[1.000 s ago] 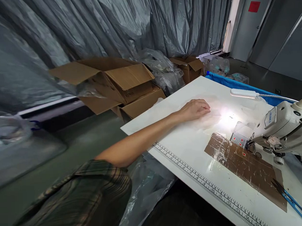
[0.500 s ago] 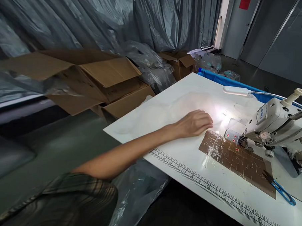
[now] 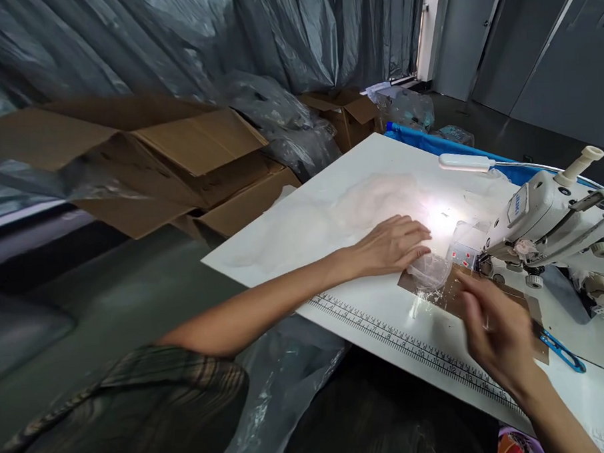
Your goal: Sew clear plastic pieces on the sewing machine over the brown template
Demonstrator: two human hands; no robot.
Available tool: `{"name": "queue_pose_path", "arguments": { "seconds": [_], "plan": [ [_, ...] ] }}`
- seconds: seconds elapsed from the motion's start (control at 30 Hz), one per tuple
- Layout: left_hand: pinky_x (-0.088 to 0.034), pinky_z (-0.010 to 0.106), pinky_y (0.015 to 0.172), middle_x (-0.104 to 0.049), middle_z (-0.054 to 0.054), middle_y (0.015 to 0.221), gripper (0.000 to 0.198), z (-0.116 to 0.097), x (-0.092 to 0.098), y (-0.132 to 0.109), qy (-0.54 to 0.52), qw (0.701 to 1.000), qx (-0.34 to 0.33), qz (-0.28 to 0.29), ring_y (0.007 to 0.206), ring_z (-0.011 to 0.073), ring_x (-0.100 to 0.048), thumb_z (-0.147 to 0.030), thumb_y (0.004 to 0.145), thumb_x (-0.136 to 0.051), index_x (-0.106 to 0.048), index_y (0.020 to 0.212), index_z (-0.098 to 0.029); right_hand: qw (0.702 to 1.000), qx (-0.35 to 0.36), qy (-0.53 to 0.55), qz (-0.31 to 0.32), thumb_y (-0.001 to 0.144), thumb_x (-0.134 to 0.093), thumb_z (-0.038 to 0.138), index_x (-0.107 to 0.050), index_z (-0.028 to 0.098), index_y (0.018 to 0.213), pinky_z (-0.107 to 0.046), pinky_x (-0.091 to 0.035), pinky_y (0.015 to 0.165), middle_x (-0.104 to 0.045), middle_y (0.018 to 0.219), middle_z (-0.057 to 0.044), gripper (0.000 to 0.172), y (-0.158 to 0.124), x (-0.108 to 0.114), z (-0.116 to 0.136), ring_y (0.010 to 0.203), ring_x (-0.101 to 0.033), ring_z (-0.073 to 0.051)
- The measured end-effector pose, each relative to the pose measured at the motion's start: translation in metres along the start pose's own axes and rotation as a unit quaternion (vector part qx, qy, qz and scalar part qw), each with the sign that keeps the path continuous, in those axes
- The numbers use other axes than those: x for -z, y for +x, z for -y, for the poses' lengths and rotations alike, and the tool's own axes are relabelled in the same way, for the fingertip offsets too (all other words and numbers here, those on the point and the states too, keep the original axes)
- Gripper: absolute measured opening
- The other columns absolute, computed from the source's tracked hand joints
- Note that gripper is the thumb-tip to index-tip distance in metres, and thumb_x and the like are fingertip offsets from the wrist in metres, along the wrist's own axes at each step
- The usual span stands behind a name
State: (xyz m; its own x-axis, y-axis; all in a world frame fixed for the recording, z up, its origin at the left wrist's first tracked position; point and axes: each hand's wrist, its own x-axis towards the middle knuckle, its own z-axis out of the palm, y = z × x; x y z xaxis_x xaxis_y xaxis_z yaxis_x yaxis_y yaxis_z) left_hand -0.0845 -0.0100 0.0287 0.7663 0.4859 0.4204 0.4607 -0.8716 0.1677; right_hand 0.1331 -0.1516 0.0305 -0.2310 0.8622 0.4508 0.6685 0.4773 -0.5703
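My left hand lies palm down on the white table, fingers stretched forward and the thumb a little apart. Just in front of its thumb is a small, sheer, whitish piece of material, partly over the brown plate on the table. To the right, my right hand hangs over that plate, smeared by motion. Its fingers look bent, but whether they hold anything is unclear. Beyond it stands a white sewing machine, its needle area lit by a lamp. Blue thread snips lie partly behind my right wrist.
Thin white material spreads over the table's far side. A printed ruler runs along the near edge. A white lamp reaches over from the right. Open cardboard boxes and clear plastic bags stand beyond the left edge.
My right hand has come into view over the brown plate. The sheer piece now shows beside my left hand, whose fingers have spread. The view has shifted slightly.
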Motion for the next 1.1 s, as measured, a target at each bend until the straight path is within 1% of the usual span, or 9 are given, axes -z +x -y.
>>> {"name": "queue_pose_path", "arguments": {
  "seconds": [0.17,0.3,0.4,0.53,0.67,0.8,0.9,1.0,1.1],
  "plan": [
    [-0.04,0.043,0.099,-0.063,0.014,0.127,0.039,0.012,0.001,0.018,0.066,0.99,0.113,0.05,0.112,0.0282,-0.056,-0.04,0.102,-0.038,-0.061,0.117,-0.013,0.976,0.135,-0.147,0.089,0.099,-0.045,0.028,-0.056,0.013,0.132,-0.048,-0.053,0.092,-0.065,0.125,-0.019,0.038,0.014,-0.028,-0.015,0.119,-0.059,-0.031],
    [-0.037,0.044,0.101,-0.059,0.016,0.132,0.044,0.023,0.002,0.023,0.082,0.975,0.17,0.115,0.117,0.0315,-0.054,-0.045,0.102,-0.036,-0.059,0.118,-0.012,0.972,0.132,-0.149,0.125,0.1,-0.045,0.028,-0.064,0.015,0.111,-0.043,-0.05,0.084,-0.07,0.107,-0.013,0.026,0.002,-0.014,-0.014,0.1,-0.063,-0.026],
    [-0.036,0.044,0.102,-0.05,0.017,0.144,0.044,0.025,0.003,0.021,0.089,0.976,0.173,0.1,0.122,0.032,-0.052,-0.045,0.102,-0.038,-0.055,0.125,-0.012,0.978,0.1,-0.13,0.131,0.101,-0.043,0.028,-0.064,0.018,0.091,-0.037,-0.046,0.07,-0.07,0.09,-0.008,0.026,-0.011,0.006,-0.009,0.081,-0.062,-0.02],
    [-0.039,0.042,0.097,-0.055,0.016,0.138,0.036,0.006,0.001,0.019,0.058,0.993,0.093,0.046,0.118,0.0288,-0.055,-0.038,0.102,-0.042,-0.059,0.122,-0.013,0.993,0.052,-0.071,0.08,0.101,-0.044,0.026,-0.065,0.02,0.089,-0.035,-0.048,0.071,-0.07,0.091,-0.007,0.025,-0.02,0.025,-0.009,0.083,-0.063,-0.018],
    [-0.046,0.037,0.085,-0.067,0.012,0.116,0.034,-0.022,-0.019,0.022,-0.034,0.997,0.022,0.061,0.099,0.0225,-0.063,-0.038,0.102,-0.044,-0.066,0.105,-0.013,1.0,-0.005,-0.027,0.0,0.098,-0.049,0.025,-0.067,0.022,0.087,-0.034,-0.054,0.072,-0.072,0.085,-0.006,0.021,-0.02,0.035,-0.02,0.081,-0.066,-0.019],
    [-0.052,0.038,0.081,-0.067,0.014,0.112,0.026,-0.031,-0.045,0.025,-0.085,0.995,0.037,0.042,0.095,0.0225,-0.063,-0.03,0.099,-0.051,-0.068,0.099,-0.011,0.996,-0.067,-0.009,-0.06,0.097,-0.051,0.032,-0.069,0.022,0.082,-0.034,-0.056,0.068,-0.072,0.082,-0.007,0.025,-0.021,0.044,-0.028,0.077,-0.068,-0.02],
    [-0.054,0.036,0.078,-0.07,0.011,0.103,0.019,-0.032,-0.046,0.026,-0.152,0.986,0.065,0.033,0.091,0.0204,-0.065,-0.023,0.095,-0.055,-0.071,0.091,-0.014,0.992,-0.096,0.01,-0.077,0.096,-0.052,0.038,-0.07,0.022,0.08,-0.033,-0.056,0.067,-0.071,0.081,-0.007,0.029,-0.026,0.049,-0.032,0.074,-0.068,-0.019],
    [-0.056,0.032,0.075,-0.071,0.008,0.101,0.011,-0.045,-0.027,0.026,-0.306,0.946,0.096,0.044,0.089,0.0175,-0.068,-0.022,0.089,-0.062,-0.07,0.088,-0.014,0.988,-0.134,0.031,-0.067,0.096,-0.052,0.047,-0.073,0.022,0.081,-0.035,-0.057,0.074,-0.073,0.085,-0.008,0.035,-0.026,0.048,-0.035,0.081,-0.069,-0.021],
    [-0.058,0.029,0.069,-0.073,0.007,0.092,0.012,-0.069,-0.001,0.024,-0.543,0.818,0.108,0.154,0.08,0.0146,-0.07,-0.026,0.092,-0.06,-0.061,0.093,-0.015,0.976,-0.2,0.077,-0.026,0.095,-0.045,0.06,-0.074,0.021,0.102,-0.042,-0.054,0.09,-0.073,0.107,-0.012,0.049,-0.018,0.041,-0.036,0.103,-0.067,-0.026]
  ]
}}
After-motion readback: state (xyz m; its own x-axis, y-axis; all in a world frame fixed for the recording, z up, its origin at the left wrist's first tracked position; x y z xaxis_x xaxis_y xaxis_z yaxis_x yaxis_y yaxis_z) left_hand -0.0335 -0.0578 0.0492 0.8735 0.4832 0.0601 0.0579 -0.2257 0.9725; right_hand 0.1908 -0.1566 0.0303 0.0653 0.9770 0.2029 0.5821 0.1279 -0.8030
